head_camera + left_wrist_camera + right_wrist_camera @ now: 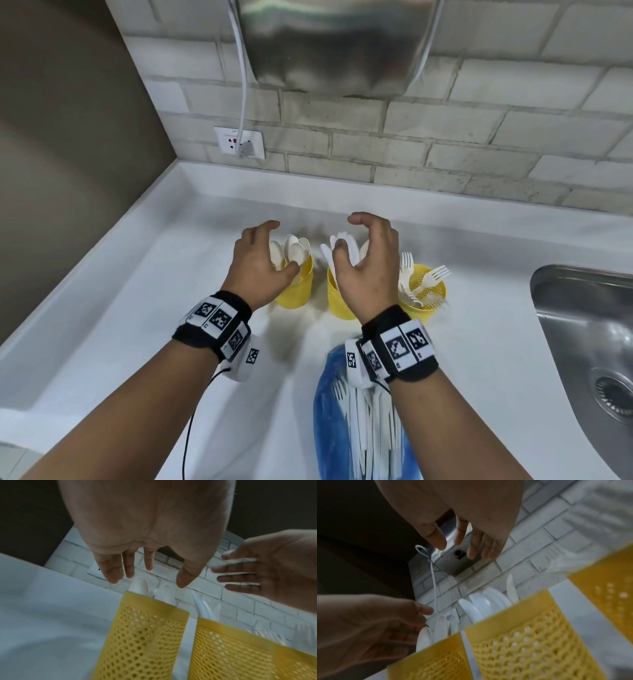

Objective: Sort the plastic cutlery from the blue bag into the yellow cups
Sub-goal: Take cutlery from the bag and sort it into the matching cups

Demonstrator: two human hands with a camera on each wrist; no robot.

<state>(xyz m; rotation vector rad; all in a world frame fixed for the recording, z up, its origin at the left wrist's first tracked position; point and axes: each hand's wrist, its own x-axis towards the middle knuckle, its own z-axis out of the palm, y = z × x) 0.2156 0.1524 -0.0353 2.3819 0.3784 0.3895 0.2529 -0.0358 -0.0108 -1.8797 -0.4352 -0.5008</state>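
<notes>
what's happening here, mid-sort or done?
Mid-sort, it seems. A person is sorting white plastic cutlery into three yellow cups on a white counter. The left hand hovers open over the spoon cup, the right hand open over the middle cup, which seems to hold knives. Neither holds anything. The fork cup stands nearest the sink. The blue bag near the counter's front edge still holds cutlery, at least one fork among it.

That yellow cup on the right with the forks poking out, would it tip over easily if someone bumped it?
Probably. The right yellow cup already leans, its forks splay past the rim, so weight sits off-centre. Its perforated plastic wall looks thin and light, so a nudge would likely slide or topple it on the smooth white counter.
</notes>
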